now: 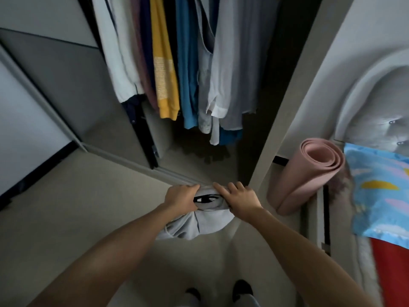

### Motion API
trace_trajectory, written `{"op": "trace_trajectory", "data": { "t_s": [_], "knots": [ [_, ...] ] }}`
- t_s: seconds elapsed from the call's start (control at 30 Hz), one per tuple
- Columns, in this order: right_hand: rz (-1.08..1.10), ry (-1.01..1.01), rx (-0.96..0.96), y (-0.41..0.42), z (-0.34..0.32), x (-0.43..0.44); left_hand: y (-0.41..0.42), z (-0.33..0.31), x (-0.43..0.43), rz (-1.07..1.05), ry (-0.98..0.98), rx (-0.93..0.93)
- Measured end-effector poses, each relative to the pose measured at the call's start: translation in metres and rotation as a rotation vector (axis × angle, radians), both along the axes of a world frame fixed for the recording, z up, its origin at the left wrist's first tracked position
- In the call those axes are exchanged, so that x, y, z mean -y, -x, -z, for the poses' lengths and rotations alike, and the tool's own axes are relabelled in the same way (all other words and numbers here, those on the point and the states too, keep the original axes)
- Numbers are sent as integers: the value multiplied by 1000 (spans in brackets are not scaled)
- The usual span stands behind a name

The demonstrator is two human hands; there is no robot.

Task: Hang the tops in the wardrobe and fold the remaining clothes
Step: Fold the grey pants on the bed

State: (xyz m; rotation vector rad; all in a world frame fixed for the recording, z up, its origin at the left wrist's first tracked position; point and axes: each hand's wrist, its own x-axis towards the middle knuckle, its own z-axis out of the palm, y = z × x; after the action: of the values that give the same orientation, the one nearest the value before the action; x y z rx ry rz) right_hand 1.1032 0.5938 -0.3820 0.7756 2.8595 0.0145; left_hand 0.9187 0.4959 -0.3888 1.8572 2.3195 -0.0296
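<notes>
Both my hands hold a light grey top with a black printed patch, out in front of me above the floor. My left hand grips its upper left edge with curled fingers. My right hand holds the upper right edge, fingers bent over the cloth. The rest of the top hangs down bunched below my hands. Ahead stands the open wardrobe, where several tops hang in a row: white, yellow, blue and pale grey ones. No hanger shows in the held top.
A sliding wardrobe door stands at the left. A rolled pink mat leans against the wall at the right. Beside it lies a bed with a blue patterned cover and a red cloth. My feet show at the bottom.
</notes>
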Motion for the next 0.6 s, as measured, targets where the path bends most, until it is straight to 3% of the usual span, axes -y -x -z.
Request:
{"op": "trace_trajectory", "data": {
  "t_s": [0.37,0.6],
  "knots": [
    [-54,116,42,73,50,-30,67,39,-17,-33,144,25],
    [-14,227,21,122,107,-107,116,98,-100,-42,235,-40]
  ]
}}
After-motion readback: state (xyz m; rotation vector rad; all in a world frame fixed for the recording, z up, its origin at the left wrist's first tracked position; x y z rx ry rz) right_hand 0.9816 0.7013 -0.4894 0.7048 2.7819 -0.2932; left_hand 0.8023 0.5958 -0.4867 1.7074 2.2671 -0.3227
